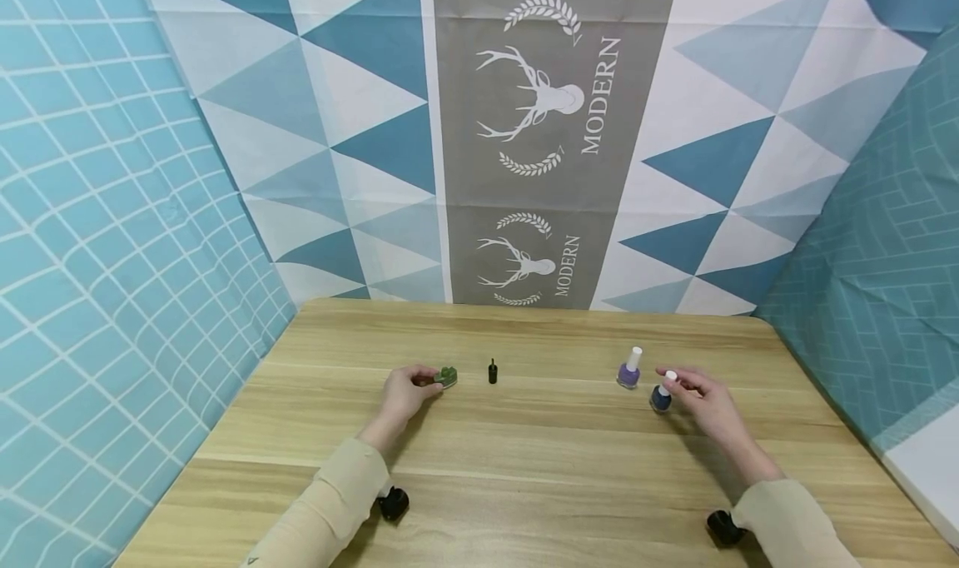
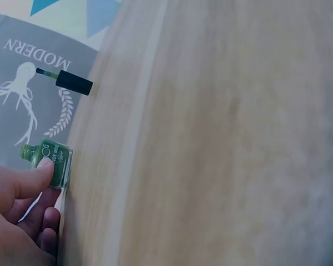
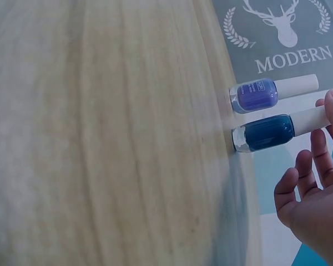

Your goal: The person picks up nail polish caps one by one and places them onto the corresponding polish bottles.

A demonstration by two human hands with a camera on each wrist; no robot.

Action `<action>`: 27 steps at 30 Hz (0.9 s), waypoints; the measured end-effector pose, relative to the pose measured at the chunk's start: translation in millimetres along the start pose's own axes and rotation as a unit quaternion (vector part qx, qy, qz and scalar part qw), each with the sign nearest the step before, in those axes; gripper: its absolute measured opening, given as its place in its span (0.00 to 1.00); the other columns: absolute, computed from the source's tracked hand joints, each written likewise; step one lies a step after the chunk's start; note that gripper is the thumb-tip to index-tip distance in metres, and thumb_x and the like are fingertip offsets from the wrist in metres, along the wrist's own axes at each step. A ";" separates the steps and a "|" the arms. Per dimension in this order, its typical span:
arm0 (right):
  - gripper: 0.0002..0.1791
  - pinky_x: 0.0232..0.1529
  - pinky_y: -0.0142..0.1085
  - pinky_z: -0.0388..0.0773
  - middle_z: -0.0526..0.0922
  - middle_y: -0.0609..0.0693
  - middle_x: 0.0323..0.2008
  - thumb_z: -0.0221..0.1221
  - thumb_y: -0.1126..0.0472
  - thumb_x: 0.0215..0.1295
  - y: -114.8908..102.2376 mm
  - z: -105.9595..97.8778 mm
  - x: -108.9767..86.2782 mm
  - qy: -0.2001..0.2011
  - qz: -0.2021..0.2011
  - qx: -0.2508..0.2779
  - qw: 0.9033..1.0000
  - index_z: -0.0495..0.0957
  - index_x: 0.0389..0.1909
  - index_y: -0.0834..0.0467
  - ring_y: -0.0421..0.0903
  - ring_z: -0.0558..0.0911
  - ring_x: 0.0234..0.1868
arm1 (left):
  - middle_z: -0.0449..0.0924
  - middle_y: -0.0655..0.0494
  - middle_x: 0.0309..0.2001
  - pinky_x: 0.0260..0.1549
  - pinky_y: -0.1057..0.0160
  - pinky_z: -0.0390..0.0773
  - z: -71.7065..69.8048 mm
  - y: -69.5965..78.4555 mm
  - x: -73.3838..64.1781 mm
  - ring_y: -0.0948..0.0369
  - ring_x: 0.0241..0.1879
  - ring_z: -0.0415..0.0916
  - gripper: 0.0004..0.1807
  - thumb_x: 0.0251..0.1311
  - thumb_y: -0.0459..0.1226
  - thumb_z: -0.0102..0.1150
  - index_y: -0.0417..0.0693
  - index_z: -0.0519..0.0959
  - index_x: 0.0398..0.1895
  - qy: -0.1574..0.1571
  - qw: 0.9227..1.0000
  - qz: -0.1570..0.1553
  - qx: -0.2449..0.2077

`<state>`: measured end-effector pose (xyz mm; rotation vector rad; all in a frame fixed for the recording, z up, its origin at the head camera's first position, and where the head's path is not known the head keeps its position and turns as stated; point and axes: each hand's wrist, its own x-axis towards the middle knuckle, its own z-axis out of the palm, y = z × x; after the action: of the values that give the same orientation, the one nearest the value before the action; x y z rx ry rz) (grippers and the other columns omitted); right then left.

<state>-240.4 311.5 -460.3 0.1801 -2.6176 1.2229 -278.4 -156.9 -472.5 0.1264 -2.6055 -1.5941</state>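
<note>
On the left, my left hand (image 1: pixel 403 396) holds a small green nail polish bottle (image 2: pixel 56 169) between thumb and fingers, its neck uncapped. Just right of it a black cap (image 1: pixel 492 374) stands upright on the table, its green-coated brush (image 2: pixel 46 72) pointing up. My right hand (image 1: pixel 708 400) pinches the white cap of a dark blue nail polish bottle (image 3: pixel 268 133) by thumb and finger, while its other fingers are loosely bent. That bottle is upright, its base at the tabletop. Close behind it stands a purple nail polish bottle (image 3: pixel 257 95) with a white cap on.
The wooden table (image 1: pixel 524 476) reaches back to a patterned cloth backdrop (image 1: pixel 517 135). Blue checked cloth (image 1: pixel 112 218) hangs along the left side, teal cloth (image 1: pixel 884 260) along the right. A black device (image 1: pixel 394 504) sits at the left wrist, another (image 1: pixel 724 528) at the right.
</note>
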 end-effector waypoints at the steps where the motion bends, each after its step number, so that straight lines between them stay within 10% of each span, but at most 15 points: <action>1: 0.19 0.38 0.24 0.69 0.75 0.52 0.50 0.53 0.51 0.69 0.2 -0.1 0.0 0.000 0.002 0.001 1.000 0.78 0.55 0.57 0.25 0.70 0.42 | 0.81 0.47 0.39 0.39 0.61 0.76 0.3 0.2 0.1 0.56 0.38 0.76 0.13 0.49 0.30 0.68 0.39 0.82 0.40 0.000 1.000 -0.001 0.000; 27: 0.23 0.33 0.29 0.66 0.72 0.49 0.46 0.60 0.53 0.64 -71.3 -11.6 -9.4 0.022 -0.020 -0.015 0.999 0.74 0.58 0.56 0.36 0.68 0.37 | 0.81 0.46 0.40 0.40 0.60 0.76 2.7 0.1 0.4 0.56 0.39 0.75 0.12 0.50 0.29 0.67 0.38 0.82 0.40 0.004 1.000 -0.024 -0.018</action>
<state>-214.1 274.8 -403.1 0.1962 -2.5797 1.1611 -279.2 -154.5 -473.7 0.1934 -2.5857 -1.6520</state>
